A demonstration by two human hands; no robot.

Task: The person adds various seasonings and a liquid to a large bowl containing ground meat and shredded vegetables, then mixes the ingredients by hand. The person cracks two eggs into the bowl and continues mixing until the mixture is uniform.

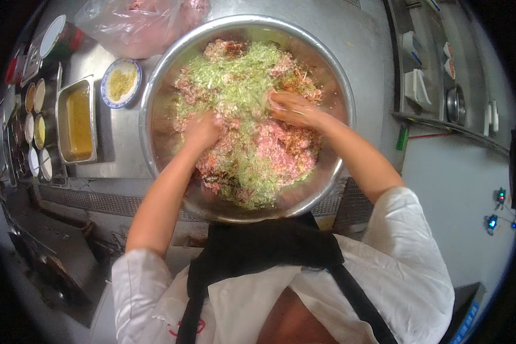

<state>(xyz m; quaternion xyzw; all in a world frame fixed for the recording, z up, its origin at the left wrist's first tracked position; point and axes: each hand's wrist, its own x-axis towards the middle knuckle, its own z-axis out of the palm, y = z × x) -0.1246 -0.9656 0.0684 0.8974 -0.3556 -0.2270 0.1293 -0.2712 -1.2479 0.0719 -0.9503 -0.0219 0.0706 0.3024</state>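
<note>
A large round metal bowl [346, 90] stands in front of me, full of pink minced meat [277, 144] and finely chopped green vegetable [249, 64]. Brownish patches, perhaps seasoning, show in the mince. My left hand [204, 129] is pushed into the mix left of the bowl's middle; its fingertips are buried and the hand is a little blurred. On the right, my right hand [290, 107] lies against the green shreds and mince, its fingers pointing left and partly hidden. What either hand grips cannot be made out.
Left of the bowl are a blue-rimmed plate [105, 86] of yellowish minced food, a rectangular metal pan [93, 124] of yellow-brown liquid, and several seasoning containers [39, 131]. A clear plastic bag [133, 30] with pink meat touches the bowl's upper left. Metal shelving [451, 116] with containers stands right.
</note>
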